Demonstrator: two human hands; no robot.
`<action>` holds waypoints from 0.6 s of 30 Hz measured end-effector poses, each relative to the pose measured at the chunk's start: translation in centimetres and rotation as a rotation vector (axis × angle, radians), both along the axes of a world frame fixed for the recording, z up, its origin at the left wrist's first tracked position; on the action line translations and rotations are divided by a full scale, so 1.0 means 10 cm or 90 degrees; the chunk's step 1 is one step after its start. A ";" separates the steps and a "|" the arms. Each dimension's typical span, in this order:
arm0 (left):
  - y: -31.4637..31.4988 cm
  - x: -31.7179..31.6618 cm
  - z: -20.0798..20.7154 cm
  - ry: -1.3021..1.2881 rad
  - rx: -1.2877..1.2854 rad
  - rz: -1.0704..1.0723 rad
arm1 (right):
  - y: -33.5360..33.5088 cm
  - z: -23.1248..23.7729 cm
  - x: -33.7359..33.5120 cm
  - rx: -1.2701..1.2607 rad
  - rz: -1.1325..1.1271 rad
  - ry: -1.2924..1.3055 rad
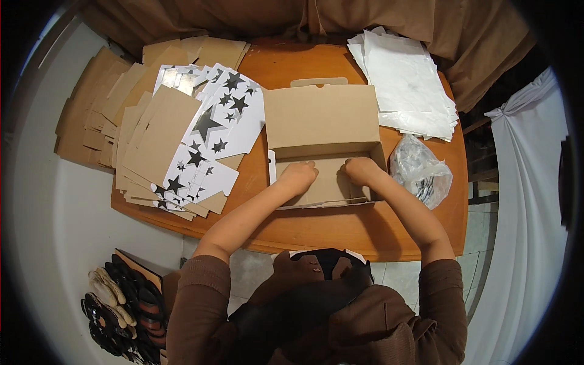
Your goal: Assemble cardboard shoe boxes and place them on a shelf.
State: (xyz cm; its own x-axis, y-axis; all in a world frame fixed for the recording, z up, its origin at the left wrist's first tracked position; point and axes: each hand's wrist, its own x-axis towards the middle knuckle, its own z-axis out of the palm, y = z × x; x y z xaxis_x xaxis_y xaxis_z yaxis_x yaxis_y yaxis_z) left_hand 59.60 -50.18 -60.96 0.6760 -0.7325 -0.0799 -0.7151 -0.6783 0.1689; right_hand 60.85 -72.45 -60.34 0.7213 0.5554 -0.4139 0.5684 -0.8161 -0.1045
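In the middle of the table stands a brown cardboard box (pixel 321 115), its lid raised at the back with a tucking flap along the top. A white edge shows at its left side. Both my hands reach over the front wall into it. Toward the left inside, my left hand (pixel 299 176) is closed, fingers curled down against the cardboard. My right hand (pixel 363 171) is likewise closed near the right side, knuckles up. The fingertips of both are mostly hidden, and they seem to press or grip the folded front panel. Nothing else is visible inside the box.
Flat cardboard blanks (pixel 152 125) lie piled at the left, with star-printed white sheets (pixel 210 125) among them. White paper sheets (pixel 398 73) are stacked at the back right. A clear plastic bag (pixel 421 170) sits right of the box. Footwear (pixel 125 304) stands low at the left.
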 end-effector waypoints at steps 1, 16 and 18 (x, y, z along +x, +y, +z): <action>0.00 0.01 -0.05 0.002 0.000 -0.002 | 0.00 -0.01 0.01 0.000 -0.002 0.002; -0.08 0.17 -0.30 0.083 0.127 0.027 | 0.07 -0.19 0.23 -0.112 -0.003 0.109; -0.06 0.10 -0.26 0.085 0.152 0.068 | 0.07 -0.16 0.20 -0.107 -0.014 0.074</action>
